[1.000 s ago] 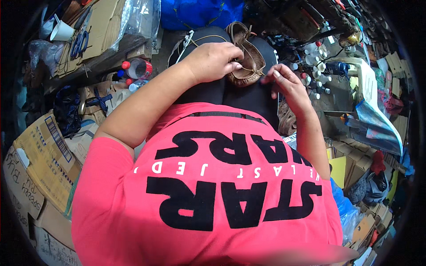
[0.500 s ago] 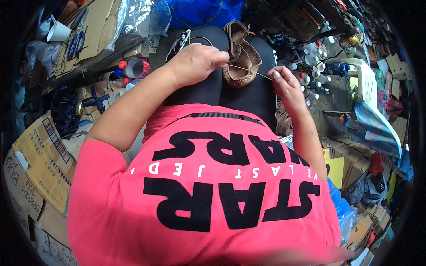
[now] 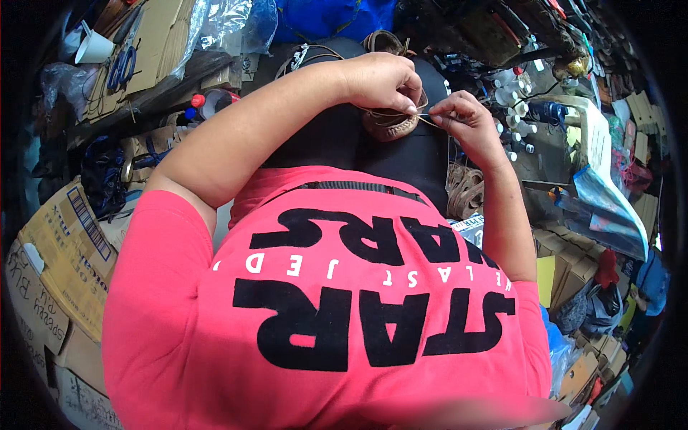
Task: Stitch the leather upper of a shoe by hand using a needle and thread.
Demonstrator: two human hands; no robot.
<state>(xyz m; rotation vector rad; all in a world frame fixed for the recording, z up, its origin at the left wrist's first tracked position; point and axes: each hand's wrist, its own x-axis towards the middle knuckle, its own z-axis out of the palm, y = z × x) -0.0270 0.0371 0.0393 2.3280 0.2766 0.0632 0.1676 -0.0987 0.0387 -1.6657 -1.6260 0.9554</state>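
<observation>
A brown leather moccasin [image 3: 392, 130], with puckered stitching round its toe, rests on my black-clad thighs. My left hand [image 3: 383, 80] reaches over it and hides much of its opening. Its thumb and fingertips are pinched together at the toe seam; what they grip is too small to make out, perhaps thread or a needle. Just to the right, my right hand [image 3: 464, 123] pinches a thin light thread [image 3: 426, 115] that runs to the seam. The shoe's heel end [image 3: 383, 41] shows beyond my left hand.
Plastic bottles [image 3: 512, 107] cluster on the right beside a white plastic chair [image 3: 598, 136]. At the left lie blue-handled scissors [image 3: 123, 68] on cardboard, a white cup [image 3: 94, 47] and a printed carton [image 3: 68, 247]. Brown coiled strips [image 3: 466, 190] sit by my right thigh.
My left hand has moved right, over the shoe, toward my right hand. My right hand has shifted slightly inward. The thread stretched between the hands has shortened.
</observation>
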